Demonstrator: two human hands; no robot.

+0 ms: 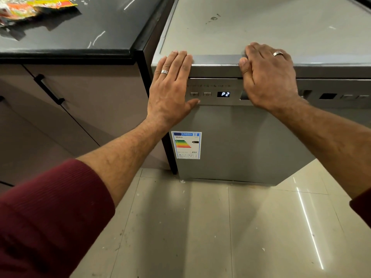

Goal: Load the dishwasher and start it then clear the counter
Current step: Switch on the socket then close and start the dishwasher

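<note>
Hands flat on the closed dishwasher

Floor (180, 227) of pale glossy tiles fills the lower view, with a few specks of dirt on it. Dishwasher (236, 145), grey, stands on the floor with its door closed, just beside the dark desk (80, 33) and the brown cabinet (84, 109) under it. Sleeves are dark red, pushed up the forearms. Left hand (170, 91) lies flat against the top left corner of the dishwasher front, fingers straight and together, their tips reaching the top edge, thumb stretched toward the buttons; its grip is open and it holds nothing. Right hand (267, 77) rests over the front top edge, covering part of the handle recess, fingers bent over the edge and the thumb on the front; whether they clasp anything underneath cannot be told. Wrappers (34, 7), orange and yellow, lie on the desk at the far left. Energy label (186, 145) sits on the door's left side. Display (223, 94) between the hands reads P2. Each hand wears a ring.
</note>
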